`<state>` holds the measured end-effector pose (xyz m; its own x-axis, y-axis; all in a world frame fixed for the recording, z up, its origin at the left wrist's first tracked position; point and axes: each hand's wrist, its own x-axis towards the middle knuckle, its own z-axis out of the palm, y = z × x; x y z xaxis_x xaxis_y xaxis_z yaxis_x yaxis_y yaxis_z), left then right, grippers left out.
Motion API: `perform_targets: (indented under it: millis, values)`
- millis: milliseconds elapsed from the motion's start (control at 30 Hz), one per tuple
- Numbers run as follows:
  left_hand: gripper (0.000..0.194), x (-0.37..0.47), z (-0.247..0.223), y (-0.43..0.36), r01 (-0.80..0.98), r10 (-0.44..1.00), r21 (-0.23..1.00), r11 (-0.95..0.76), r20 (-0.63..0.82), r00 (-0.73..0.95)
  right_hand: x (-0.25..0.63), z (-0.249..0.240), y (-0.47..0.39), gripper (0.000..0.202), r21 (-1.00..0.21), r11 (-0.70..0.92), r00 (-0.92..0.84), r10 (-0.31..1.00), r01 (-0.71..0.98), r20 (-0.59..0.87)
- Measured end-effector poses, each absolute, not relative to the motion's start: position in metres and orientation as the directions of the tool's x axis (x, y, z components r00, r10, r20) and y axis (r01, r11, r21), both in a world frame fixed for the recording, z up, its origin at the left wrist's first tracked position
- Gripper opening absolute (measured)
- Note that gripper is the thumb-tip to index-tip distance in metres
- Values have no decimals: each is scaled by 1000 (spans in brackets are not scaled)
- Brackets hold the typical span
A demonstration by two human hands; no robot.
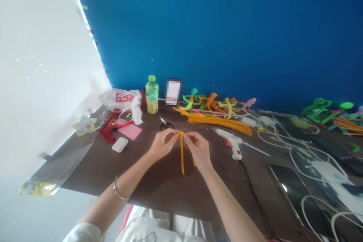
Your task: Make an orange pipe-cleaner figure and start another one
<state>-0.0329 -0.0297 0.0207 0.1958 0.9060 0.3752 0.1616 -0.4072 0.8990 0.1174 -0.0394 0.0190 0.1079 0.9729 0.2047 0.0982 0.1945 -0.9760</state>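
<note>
Between my two hands an orange pipe cleaner [182, 157] is pinched at its top, with one length hanging down and a second end showing below the right hand. My left hand [164, 144] closes its thumb and fingertips on the bent top. From the other side my right hand [198, 149] pinches the same spot, its fingers curled. Beyond the hands lies a bundle of orange pipe cleaners [219, 121]. Black-handled scissors [165, 123] rest just past my left hand. A white glue gun [232, 143] lies to the right of my right hand.
A green-capped bottle [152, 96], a propped phone [173, 91] and a plastic bag [121, 100] stand at the back. Pipe-cleaner figures [211, 102] line the wall. On the left are a white case [120, 145] and pink paper [132, 131]. Cables and a dark phone [295, 189] crowd the right.
</note>
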Motion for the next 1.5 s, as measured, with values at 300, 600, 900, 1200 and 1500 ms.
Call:
perform_targets:
  millis: [300, 600, 900, 1200, 1500]
  values:
    - [35, -30, 16, -25, -153, 958, 980, -126, 161, 239, 118, 17, -40, 16, -918, 290, 183, 921, 270, 344]
    - [42, -30, 20, -31, -316, 880, 949, 13, 139, 454, 114, 24, -42, 18, -983, 179, 220, 958, 50, 186]
    - [50, -23, 7, -28, -151, 924, 988, -15, 71, 376, 117, 26, -44, 18, -935, 311, 257, 902, 167, 346]
    - [44, -24, -7, -26, 101, 897, 939, -329, 277, 344, 113, 17, -46, 19, -919, 315, 123, 928, 237, 350]
    - [41, -23, -5, -28, 151, 815, 854, -498, 401, 419, 109, 24, -45, 22, -993, 105, 110, 988, 51, 110]
